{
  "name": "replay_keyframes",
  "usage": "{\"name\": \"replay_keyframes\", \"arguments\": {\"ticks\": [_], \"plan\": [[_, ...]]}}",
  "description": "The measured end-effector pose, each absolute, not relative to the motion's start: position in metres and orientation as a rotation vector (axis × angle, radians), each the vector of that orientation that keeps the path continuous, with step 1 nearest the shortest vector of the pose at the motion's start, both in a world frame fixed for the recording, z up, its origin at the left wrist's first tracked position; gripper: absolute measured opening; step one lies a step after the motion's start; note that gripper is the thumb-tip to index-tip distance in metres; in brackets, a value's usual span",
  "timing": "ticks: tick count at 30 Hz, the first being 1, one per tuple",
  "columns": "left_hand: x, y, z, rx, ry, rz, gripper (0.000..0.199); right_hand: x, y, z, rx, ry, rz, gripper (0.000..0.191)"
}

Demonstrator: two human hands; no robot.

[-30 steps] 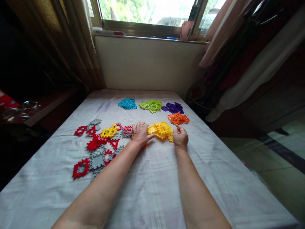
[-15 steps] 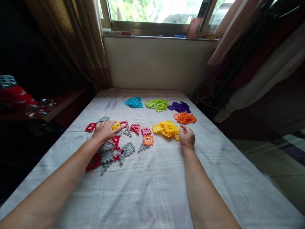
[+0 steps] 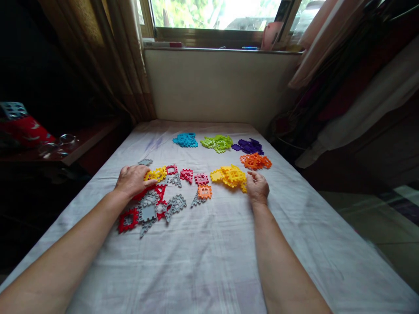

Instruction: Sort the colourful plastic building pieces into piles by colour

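Note:
My left hand [image 3: 131, 181] is over the left group of pieces, its fingers apart beside yellow pieces [image 3: 159, 174] and above red ones; whether it grips any is hidden. Around it lie a red square piece [image 3: 128, 220], gray pieces [image 3: 149, 212] and a gray piece [image 3: 145, 162] farther back. My right hand [image 3: 257, 186] rests with curled fingers at the right edge of a yellow pile [image 3: 231, 175]; what its fingers hold, if anything, is hidden. Between the hands are a pink piece [image 3: 201, 178], a red piece [image 3: 186, 175] and a light orange square [image 3: 204, 191].
Blue [image 3: 185, 140], lime green [image 3: 217, 143] and purple [image 3: 249, 146] piles lie toward the back of the sheet-covered surface [image 3: 209, 257], with an orange pile [image 3: 255, 161] at the right. Glasses [image 3: 59, 146] sit on a side table at the left. Clothes hang at the right.
My left hand has moved left and slightly toward me, uncovering more of the yellow pieces and covering the red piece at the far left. My right hand stays by the yellow pile.

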State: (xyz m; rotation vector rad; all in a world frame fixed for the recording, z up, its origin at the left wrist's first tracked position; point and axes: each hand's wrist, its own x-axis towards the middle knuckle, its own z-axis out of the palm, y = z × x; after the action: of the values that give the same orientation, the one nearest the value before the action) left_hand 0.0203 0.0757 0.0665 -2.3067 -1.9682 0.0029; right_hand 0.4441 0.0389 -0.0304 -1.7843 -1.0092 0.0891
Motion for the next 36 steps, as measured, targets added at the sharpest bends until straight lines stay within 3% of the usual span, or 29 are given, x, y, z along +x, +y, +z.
{"name": "replay_keyframes", "arguments": {"ticks": [6, 13, 15, 19, 26, 30, 36], "plan": [[0.029, 0.072, 0.081, -2.361, -2.104, -0.21, 0.034, 0.442, 0.039, -0.031, -1.779, -0.996, 0.055, 0.033], [0.1, 0.077, 0.072, -2.823, -2.209, -1.027, 0.042, 0.44, 0.039, -0.029, -1.752, -0.968, 0.085, 0.03], [0.134, 0.075, 0.064, -2.999, -2.174, -1.092, 0.039, 0.44, 0.039, -0.029, -1.741, -0.973, 0.081, 0.029], [0.195, 0.068, 0.051, -3.171, -1.964, -1.011, 0.024, 0.441, 0.04, -0.031, -1.719, -0.992, 0.054, 0.029], [0.238, 0.069, 0.043, -3.115, -1.83, -0.84, 0.028, 0.441, 0.041, -0.035, -1.721, -0.993, 0.024, 0.028], [0.226, 0.078, 0.042, -3.02, -1.844, -0.773, 0.038, 0.441, 0.041, -0.035, -1.71, -0.99, 0.05, 0.028], [0.156, 0.084, 0.052, -2.812, -1.941, -0.619, 0.036, 0.442, 0.041, -0.034, -1.733, -1.001, 0.082, 0.029]]}}
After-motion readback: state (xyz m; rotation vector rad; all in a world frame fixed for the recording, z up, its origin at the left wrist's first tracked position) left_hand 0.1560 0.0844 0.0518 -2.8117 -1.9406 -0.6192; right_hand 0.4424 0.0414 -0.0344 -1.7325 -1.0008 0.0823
